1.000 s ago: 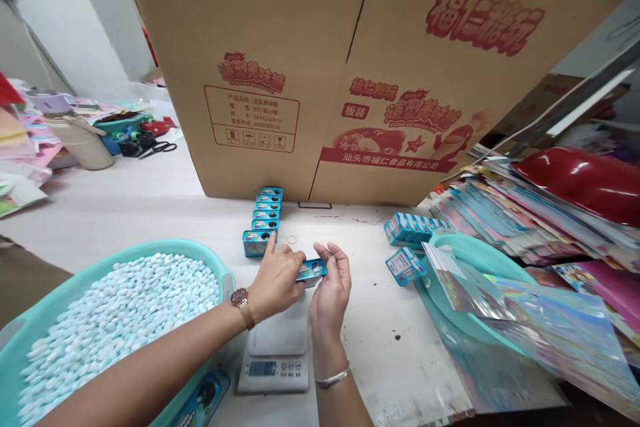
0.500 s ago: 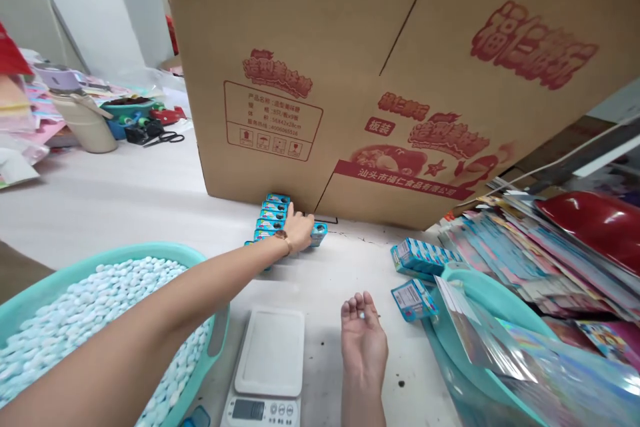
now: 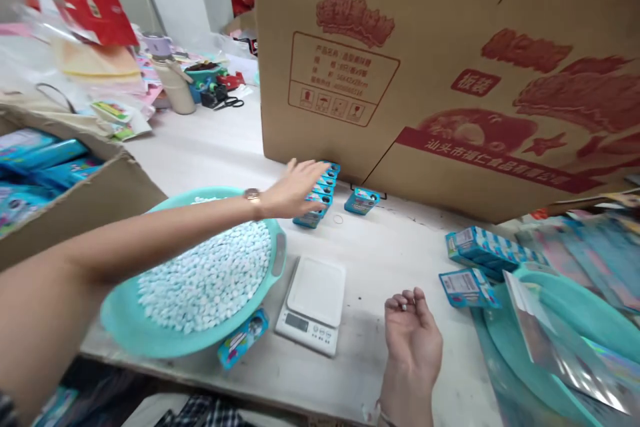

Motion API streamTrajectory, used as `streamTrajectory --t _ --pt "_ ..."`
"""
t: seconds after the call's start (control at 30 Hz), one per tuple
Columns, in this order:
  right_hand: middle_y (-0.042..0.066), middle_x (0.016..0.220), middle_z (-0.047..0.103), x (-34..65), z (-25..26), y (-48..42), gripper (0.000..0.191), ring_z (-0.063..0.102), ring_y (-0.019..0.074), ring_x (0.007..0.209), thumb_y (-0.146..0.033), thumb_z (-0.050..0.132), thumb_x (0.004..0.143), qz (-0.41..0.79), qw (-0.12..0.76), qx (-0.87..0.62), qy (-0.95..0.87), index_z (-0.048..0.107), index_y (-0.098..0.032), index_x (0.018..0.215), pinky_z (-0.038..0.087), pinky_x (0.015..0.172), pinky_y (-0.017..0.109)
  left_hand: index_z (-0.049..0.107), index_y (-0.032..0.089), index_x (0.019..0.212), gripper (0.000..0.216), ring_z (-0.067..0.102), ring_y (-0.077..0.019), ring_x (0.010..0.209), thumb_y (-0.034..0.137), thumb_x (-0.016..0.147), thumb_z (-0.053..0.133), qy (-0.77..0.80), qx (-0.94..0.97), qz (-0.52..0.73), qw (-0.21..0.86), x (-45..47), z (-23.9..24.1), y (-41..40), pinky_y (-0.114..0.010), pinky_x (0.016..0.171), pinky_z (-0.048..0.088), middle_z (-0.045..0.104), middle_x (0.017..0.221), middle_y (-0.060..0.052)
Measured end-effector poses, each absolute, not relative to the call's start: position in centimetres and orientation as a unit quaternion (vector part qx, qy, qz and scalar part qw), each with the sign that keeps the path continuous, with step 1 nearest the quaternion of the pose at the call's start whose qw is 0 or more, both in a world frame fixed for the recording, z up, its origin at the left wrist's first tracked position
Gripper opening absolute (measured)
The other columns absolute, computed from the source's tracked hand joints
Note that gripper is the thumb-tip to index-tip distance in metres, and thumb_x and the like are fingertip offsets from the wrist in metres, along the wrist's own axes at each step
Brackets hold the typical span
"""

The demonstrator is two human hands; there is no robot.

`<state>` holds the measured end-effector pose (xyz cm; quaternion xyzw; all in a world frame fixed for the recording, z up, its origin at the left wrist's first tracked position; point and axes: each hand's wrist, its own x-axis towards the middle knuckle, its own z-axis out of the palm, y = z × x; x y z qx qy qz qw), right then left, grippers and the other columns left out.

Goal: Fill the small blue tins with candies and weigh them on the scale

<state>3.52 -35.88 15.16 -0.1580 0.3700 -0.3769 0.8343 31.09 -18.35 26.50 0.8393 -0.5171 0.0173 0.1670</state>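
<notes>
My left hand [image 3: 293, 192] reaches across the candy basin with its fingers stretched out flat. It lies against the left side of a row of small blue boxes [image 3: 324, 188], partly covering them. A single blue box [image 3: 362, 201] stands apart, just right of that row. Palm up above the table, my right hand [image 3: 413, 337] has its fingers curled, and a small whitish candy [image 3: 404, 307] shows at the fingertips. The teal basin [image 3: 280, 253] holds many pale blue and white candies [image 3: 210, 280]. Between basin and right hand sits a white kitchen scale [image 3: 316, 297], nothing on its plate.
A large cardboard carton [image 3: 425, 67] walls off the back. More blue boxes [image 3: 493, 250] stand at right beside another teal basin [image 3: 525, 340] with plastic sheets. An open carton of blue packs [image 3: 125, 173] is at left. Scissors [image 3: 230, 103] lie behind.
The view has swung left and back. My left hand has left the single box and moved to the row's left side, fingers straightening. My right hand stays palm up, fingers curled.
</notes>
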Motion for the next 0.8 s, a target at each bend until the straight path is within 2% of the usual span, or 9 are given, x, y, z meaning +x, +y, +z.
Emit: streamTrajectory --t 0.07,0.13,0.27,0.33,0.4,0.47,0.53,0.67,0.8 --pt "-0.003 0.072 0.054 3.2 15.3 -34.7 0.019 0.050 0.0076 0.059 -0.014 0.070 0.070 -0.358 0.846 -0.167 0.358 0.062 -0.016 0.087 0.047 0.053 0.018 0.031 0.014 0.146 0.070 0.044 -0.0277 0.133 0.047 0.090 0.056 -0.493 0.854 0.015 0.165 28.4 27.8 -10.8 -0.051 0.115 0.025 0.046 0.146 -0.015" --pt "-0.003 0.071 0.053 3.4 15.5 -33.2 0.019 0.048 0.0074 0.057 -0.015 0.071 0.070 -0.341 0.855 -0.180 0.346 0.062 -0.016 0.087 0.045 0.052 0.018 0.031 0.018 0.146 0.068 0.047 -0.0246 0.130 0.048 0.090 0.055 -0.490 0.858 0.043 0.144 23.9 27.9 -4.5 -0.047 0.115 0.026 0.051 0.142 -0.011" --pt "-0.004 0.069 0.052 5.0 16.1 -29.6 0.020 0.045 0.0064 0.054 -0.018 0.071 0.070 -0.313 0.874 -0.192 0.317 0.061 -0.016 0.088 0.042 0.049 0.017 0.045 0.022 0.140 0.056 0.045 -0.0224 0.131 0.043 0.090 0.058 -0.526 0.838 0.096 0.106 13.3 23.8 1.9 -0.046 0.122 0.007 0.061 0.133 -0.006" --pt "-0.004 0.069 0.052 5.8 16.4 -27.8 0.022 0.043 0.0059 0.053 -0.018 0.071 0.070 -0.291 0.888 -0.192 0.301 0.061 -0.016 0.089 0.040 0.049 0.016 0.046 0.022 0.141 0.060 0.034 -0.0219 0.141 0.051 0.089 0.055 -0.523 0.838 0.125 0.096 9.4 20.4 2.1 -0.047 0.122 -0.002 0.055 0.141 -0.005" --pt "-0.004 0.070 0.053 6.1 16.6 -26.2 0.024 0.043 0.0057 0.053 -0.020 0.072 0.070 -0.270 0.898 -0.202 0.283 0.062 -0.016 0.091 0.040 0.049 0.016 0.047 0.017 0.141 0.061 0.014 -0.0221 0.149 0.054 0.091 0.049 -0.500 0.849 0.160 0.062 7.1 17.0 1.5 -0.052 0.120 -0.010 0.048 0.148 -0.008" --pt "-0.004 0.071 0.053 5.7 16.7 -25.1 0.026 0.044 0.0057 0.054 -0.022 0.074 0.071 -0.258 0.902 -0.215 0.271 0.062 -0.016 0.093 0.040 0.049 0.016 0.050 0.013 0.138 0.060 0.000 -0.0212 0.151 0.052 0.093 0.046 -0.471 0.861 0.188 0.034 6.1 14.3 0.8 -0.053 0.120 -0.012 0.045 0.149 -0.011" --pt "-0.005 0.071 0.053 4.8 16.6 -24.7 0.028 0.044 0.0056 0.053 -0.022 0.075 0.070 -0.258 0.900 -0.223 0.271 0.062 -0.017 0.094 0.039 0.048 0.016 0.052 0.013 0.137 0.054 -0.005 -0.0202 0.151 0.045 0.093 0.048 -0.461 0.863 0.205 0.026 5.8 12.5 0.5 -0.052 0.119 -0.012 0.046 0.148 -0.011" --pt "-0.005 0.069 0.053 2.3 16.0 -25.3 0.029 0.043 0.0053 0.052 -0.021 0.076 0.068 -0.288 0.885 -0.217 0.296 0.062 -0.017 0.092 0.040 0.048 0.016 0.055 0.021 0.135 0.044 0.007 -0.0229 0.150 0.024 0.091 0.052 -0.496 0.838 0.213 0.081 5.6 11.0 0.6 -0.049 0.121 -0.008 0.049 0.147 -0.006" --pt "-0.006 0.068 0.053 0.4 15.2 -26.6 0.028 0.043 0.0053 0.051 -0.020 0.076 0.067 -0.300 0.877 -0.211 0.311 0.062 -0.017 0.092 0.039 0.046 0.017 0.060 0.025 0.127 0.043 0.038 -0.0218 0.137 0.014 0.087 0.052 -0.497 0.824 0.172 0.212 5.6 11.3 0.5 -0.043 0.122 -0.003 0.064 0.128 -0.003"
